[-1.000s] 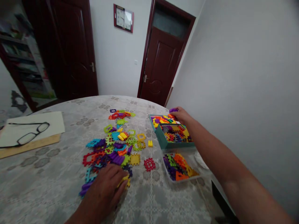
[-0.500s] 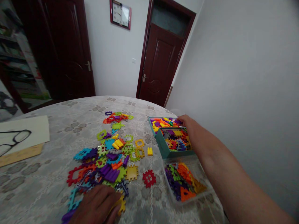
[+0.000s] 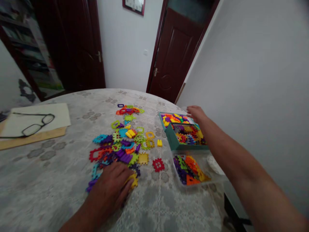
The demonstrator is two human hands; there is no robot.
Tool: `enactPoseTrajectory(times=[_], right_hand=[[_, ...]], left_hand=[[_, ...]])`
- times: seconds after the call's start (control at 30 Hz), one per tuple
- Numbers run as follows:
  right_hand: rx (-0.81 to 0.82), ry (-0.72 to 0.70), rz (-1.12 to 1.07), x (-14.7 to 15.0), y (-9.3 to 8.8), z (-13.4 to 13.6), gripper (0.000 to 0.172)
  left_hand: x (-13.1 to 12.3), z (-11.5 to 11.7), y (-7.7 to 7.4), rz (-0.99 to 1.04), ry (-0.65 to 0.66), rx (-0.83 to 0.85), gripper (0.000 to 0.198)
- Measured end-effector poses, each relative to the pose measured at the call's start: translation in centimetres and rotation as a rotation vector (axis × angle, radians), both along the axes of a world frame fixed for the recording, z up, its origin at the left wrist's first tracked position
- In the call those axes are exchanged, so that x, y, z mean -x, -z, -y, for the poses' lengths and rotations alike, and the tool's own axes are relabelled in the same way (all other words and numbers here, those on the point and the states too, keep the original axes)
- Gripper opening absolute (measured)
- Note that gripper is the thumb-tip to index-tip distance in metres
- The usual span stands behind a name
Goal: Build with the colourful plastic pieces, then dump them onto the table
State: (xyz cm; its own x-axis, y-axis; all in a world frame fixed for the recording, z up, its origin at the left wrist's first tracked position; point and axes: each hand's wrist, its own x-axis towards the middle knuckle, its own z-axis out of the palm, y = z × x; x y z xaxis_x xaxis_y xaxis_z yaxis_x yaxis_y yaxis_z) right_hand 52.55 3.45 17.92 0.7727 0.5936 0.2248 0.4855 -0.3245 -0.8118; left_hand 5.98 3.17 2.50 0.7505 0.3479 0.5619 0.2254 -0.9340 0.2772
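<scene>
Many colourful plastic building pieces point(image 3: 120, 141) lie scattered on the round table point(image 3: 48, 180). My left hand point(image 3: 111, 188) rests palm down at the near edge of the pile, fingers spread flat, fingertips touching a yellow piece point(image 3: 134, 180). My right hand point(image 3: 196, 112) reaches out over the far corner of a teal box point(image 3: 177, 146) filled with pieces, its fingers stretched with nothing seen in them. A second teal tray point(image 3: 173, 118) behind it and a clear plastic tray point(image 3: 190, 167) nearer me also hold pieces.
Black glasses point(image 3: 33, 125) lie on a cream sheet point(image 3: 58, 112) over a wooden board point(image 3: 29, 140) at the left. A grey wall runs close along the right. Two dark red doors and a wall clock point(image 3: 134, 4) stand behind the table.
My right hand held a purple piece at the far tray a second ago, dipped to that tray, and now hovers without it. The view shifted. My left hand stayed on the pile.
</scene>
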Motion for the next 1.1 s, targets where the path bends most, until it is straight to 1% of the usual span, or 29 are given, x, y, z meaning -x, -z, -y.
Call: enactPoseTrajectory(times=[0.07,0.13,0.2,0.23,0.27,0.33,0.4,0.47,0.57,0.63,0.7,0.83,0.93,1.03,1.1], right_hand=[[0.047,-0.112,-0.038,3.2,0.4,1.0,0.023],[0.142,-0.325,0.008,7.4,1.1,3.2,0.021],[0.295,-0.568,0.186,12.1,2.1,6.1,0.022],[0.337,-0.664,0.288,14.4,2.8,7.7,0.024],[0.375,-0.723,0.369,16.5,3.6,9.0,0.026],[0.451,-0.734,0.469,19.9,5.2,10.7,0.034],[0.534,-0.701,0.526,21.7,6.6,10.9,0.042],[0.641,-0.658,0.588,22.0,7.3,9.8,0.047],[0.815,-0.566,0.668,21.1,7.6,7.0,0.045],[0.881,-0.512,0.682,20.5,7.8,5.4,0.042],[0.916,-0.486,0.68,20.2,8.2,4.4,0.039],[0.982,-0.49,0.674,20.0,9.5,3.5,0.036],[1.009,-0.512,0.667,19.7,10.2,3.1,0.04],[1.024,-0.527,0.66,19.7,10.3,2.9,0.044],[1.021,-0.533,0.659,20.1,10.0,3.2,0.041]], left_hand=[[0.0,0.2,-0.3,-0.064,-0.011,0.048,0.019],[0.0,0.3,-0.4,-0.074,-0.03,0.066,0.018],[0.0,0.3,-0.4,-0.091,-0.041,0.075,0.017],[-0.1,0.3,-0.4,-0.093,-0.044,0.073,0.017],[-0.1,0.3,-0.4,-0.096,-0.045,0.068,0.016],[-0.1,0.2,-0.5,-0.095,-0.046,0.052,0.015],[-0.2,0.1,-0.5,-0.091,-0.05,0.04,0.015],[-0.2,0.0,-0.5,-0.078,-0.062,0.03,0.016],[-0.1,-0.1,-0.5,-0.058,-0.094,0.014,0.017],[0.0,-0.3,-0.5,-0.053,-0.125,0.012,0.017],[0.2,-0.5,-0.6,-0.029,-0.172,0.021,0.018],[0.6,-1.3,-0.7,0.092,-0.305,0.052,0.019],[0.7,-1.9,-0.6,0.158,-0.385,0.065,0.019],[0.7,-2.2,-0.5,0.157,-0.409,0.063,0.018],[0.6,-2.3,-0.3,0.144,-0.393,0.058,0.018]])
